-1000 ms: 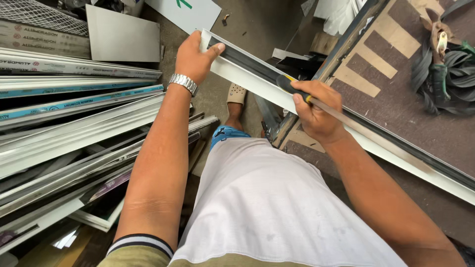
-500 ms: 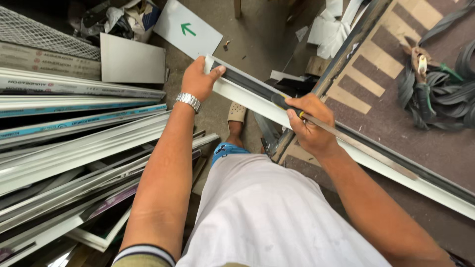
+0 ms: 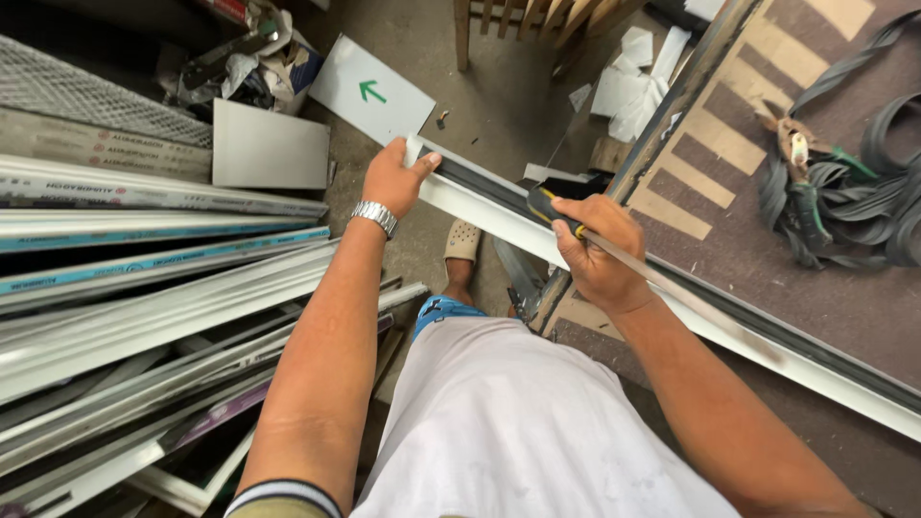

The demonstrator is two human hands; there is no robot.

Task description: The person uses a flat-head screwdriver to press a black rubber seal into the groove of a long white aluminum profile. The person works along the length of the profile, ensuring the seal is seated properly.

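Head view, looking straight down: the left hand (image 3: 391, 177) is wrapped around the far end of a long white aluminium profile (image 3: 499, 213) with a dark channel along its top, thumb over the end, fingers curled under. The right hand (image 3: 595, 251) sits just beside it along the same piece, fist closed on a tool with a yellow-and-black handle (image 3: 549, 207); the tool's working end is hidden by the hand, so what kind it is cannot be told. The profile's long axis runs diagonally, from the upper middle of the picture by the left hand down to the lower right, where it lies along the edge of the brown tabletop (image 3: 767, 278). Its free end points away from the body, toward the white sign with a green arrow (image 3: 372, 92) on the floor. The left hand is the one nearer that end; the right is nearer the body. On the tabletop, well apart, lie snips (image 3: 789, 144) and coils of grey rubber strip (image 3: 878, 206). Left of the person, a stack of more profiles (image 3: 144, 307).
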